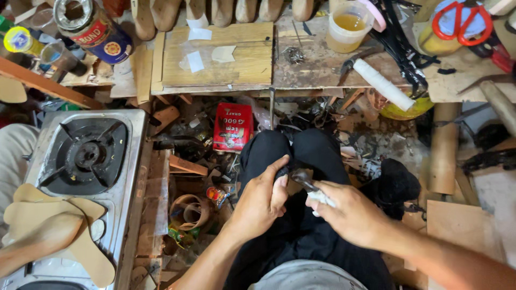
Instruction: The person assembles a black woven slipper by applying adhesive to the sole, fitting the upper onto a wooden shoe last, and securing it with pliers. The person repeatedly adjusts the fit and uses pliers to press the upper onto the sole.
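Two hands work a small dark piece over the lap, amid a crowded cobbler's bench.

The left hand (262,201) pinches a small dark piece (285,173) between thumb and curled fingers; the right hand (349,214) is closed around a dark-bladed tool with a white-wrapped handle (314,190), its tip touching that piece, above black trousers (301,231). A red rectangular packet (233,127) stands on the cluttered floor just below the wooden bench (252,64). At the upper left a blue-and-red glue can (97,29) lies tilted. A clear plastic cup (348,26) holds amber liquid at the bench's back edge, near a white roll (384,84). Red-handled scissors (461,21) rest on a yellow tub's lid. To the left, a steel gas stove (86,156) bears tan insoles (59,225) on its near end.
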{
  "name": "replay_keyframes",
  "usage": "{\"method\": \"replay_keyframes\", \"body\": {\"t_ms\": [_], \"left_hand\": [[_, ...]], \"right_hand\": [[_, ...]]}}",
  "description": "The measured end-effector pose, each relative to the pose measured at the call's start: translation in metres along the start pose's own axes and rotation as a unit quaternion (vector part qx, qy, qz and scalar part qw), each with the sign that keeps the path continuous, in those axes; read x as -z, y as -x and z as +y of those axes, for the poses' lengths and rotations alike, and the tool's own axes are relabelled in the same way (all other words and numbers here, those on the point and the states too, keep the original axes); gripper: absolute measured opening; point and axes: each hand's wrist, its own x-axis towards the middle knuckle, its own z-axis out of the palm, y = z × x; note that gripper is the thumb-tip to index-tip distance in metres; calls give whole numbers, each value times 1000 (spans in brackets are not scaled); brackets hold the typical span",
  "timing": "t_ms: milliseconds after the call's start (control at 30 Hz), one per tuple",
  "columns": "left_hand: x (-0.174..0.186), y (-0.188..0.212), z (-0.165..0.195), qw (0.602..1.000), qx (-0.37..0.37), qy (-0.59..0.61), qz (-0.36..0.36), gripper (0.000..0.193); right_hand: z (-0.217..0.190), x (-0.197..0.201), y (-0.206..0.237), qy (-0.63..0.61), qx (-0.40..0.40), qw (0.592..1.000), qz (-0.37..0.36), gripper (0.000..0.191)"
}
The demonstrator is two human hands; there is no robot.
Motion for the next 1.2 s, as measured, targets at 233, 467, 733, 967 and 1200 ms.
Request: {"method": "replay_keyframes", "body": {"t_ms": [233,467,733,967,1200], "left_hand": [[-18,6,0,981,-148,-119,29,49],[4,2,-7,971,-199,-129,-21,54],[16,-3,-2,995,13,71,-66,54],[1,6,-2,998,-9,-55,17,46],[-19,13,-15,973,-182,-133,47,44]], "right_hand": [[-29,62,0,186,58,971,-138,42],[-53,60,-3,402,124,902,-97,69],[6,-23,-10,292,245,906,182,66],[2,-35,8,166,156,957,179,52],[-23,40,8,65,18,990,-124,38]]}}
